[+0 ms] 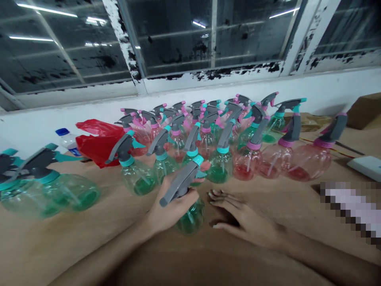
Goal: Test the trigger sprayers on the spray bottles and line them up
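Note:
My left hand [171, 204] is wrapped round the neck of a green spray bottle [190, 218] at the front of the table. That bottle has a grey trigger head with a teal nozzle, which points away to the right. My right hand [242, 218] rests on the tabletop just right of the bottle, fingers stretched out and thumb apart, holding nothing. Close behind the hands stands a row of similar bottles, among them a green spray bottle with a teal collar [219, 167] and a pink spray bottle with a pink collar [245, 163].
Several more pink and green bottles crowd back toward the wall. At the left stand green spray bottles [71, 192], a red plastic bag [99, 145] and a blue-capped water bottle [67, 140]. A cardboard box [366, 111], a white device [366, 167] and cables lie right.

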`<state>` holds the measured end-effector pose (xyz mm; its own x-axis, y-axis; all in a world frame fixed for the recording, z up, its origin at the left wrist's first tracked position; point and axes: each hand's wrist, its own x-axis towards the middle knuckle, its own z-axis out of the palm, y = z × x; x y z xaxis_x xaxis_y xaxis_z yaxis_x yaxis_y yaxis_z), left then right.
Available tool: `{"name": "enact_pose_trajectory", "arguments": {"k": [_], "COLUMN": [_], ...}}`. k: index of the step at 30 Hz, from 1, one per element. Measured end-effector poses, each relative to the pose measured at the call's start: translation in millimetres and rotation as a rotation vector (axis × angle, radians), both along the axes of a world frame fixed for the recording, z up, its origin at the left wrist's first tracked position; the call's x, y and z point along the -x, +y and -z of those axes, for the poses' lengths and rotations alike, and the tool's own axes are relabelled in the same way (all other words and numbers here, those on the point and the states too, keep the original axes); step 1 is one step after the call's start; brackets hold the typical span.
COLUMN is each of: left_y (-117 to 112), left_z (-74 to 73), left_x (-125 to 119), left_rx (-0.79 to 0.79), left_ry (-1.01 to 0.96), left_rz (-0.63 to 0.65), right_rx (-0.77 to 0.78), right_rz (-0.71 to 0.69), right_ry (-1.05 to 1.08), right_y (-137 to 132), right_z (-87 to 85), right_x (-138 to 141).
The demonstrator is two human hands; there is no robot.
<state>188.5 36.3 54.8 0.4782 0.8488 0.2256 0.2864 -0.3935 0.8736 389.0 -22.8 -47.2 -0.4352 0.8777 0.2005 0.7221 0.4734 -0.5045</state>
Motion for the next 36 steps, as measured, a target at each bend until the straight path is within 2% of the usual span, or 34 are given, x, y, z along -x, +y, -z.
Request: {"name": "enact_pose_trajectory", "arguments": {"k": [5, 15, 25, 30, 36], "left_y": [2.1, -1.6, -1.0, -1.1, 0.8], "left_z": [1.1, -3.8, -5.0, -3.6, -0.9], "left_x": [-0.4, -0.6, -0.2, 0.1, 0.6], "left_rx": [-0.034, 0.015, 0.007, 0.030, -0.026], "left_ry": [-0.042, 0.015, -0.039, -0.028, 0.008], "left_rz": [0.061, 0.044, 0.081, 0.061, 0.038], "right_rx": [-0.005, -0.028, -0.026, -0.028, -0.022], "right_rz": [0.000, -0.015, -0.016, -0.023, -0.016], "right_ry": [-0.002, 0.034, 0.009, -0.010, -0.004], "right_y": [-0.8, 1.2, 1.0, 1.4, 0.8], "right_z": [0.2, 5.9, 4.0, 5.6, 6.9], "right_x": [-0.2, -2.4, -2.4, -2.3, -2.4]}}
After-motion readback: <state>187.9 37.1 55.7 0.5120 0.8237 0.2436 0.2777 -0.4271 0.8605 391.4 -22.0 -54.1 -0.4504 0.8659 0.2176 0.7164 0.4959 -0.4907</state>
